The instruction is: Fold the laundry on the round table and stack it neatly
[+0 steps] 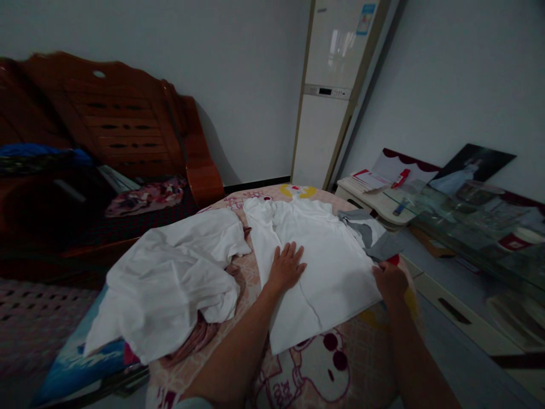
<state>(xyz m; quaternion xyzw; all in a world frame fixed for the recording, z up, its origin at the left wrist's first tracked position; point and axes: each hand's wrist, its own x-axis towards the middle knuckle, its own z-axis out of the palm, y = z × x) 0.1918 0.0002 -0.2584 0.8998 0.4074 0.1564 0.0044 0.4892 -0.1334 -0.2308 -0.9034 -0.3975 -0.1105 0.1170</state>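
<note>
A white shirt (pixel 327 255) lies spread over a round table with a pink patterned cloth (pixel 315 375). On its left part my left hand (pixel 287 266) rests flat, fingers slightly apart. My right hand (pixel 390 279) has its fingers closed on the shirt's right edge. Beyond that hand, a grey and white garment (pixel 370 230) lies at the table's right side. To the left of the shirt is a crumpled white cloth (pixel 174 278), with a brown cloth (pixel 198 341) partly under it.
A wooden bench (pixel 128 125) with clothes on its seat stands at the back left. A tall white air conditioner (pixel 326 85) is in the corner. At the right are a glass shelf (pixel 481 238) holding glassware and a low white cabinet (pixel 451 312).
</note>
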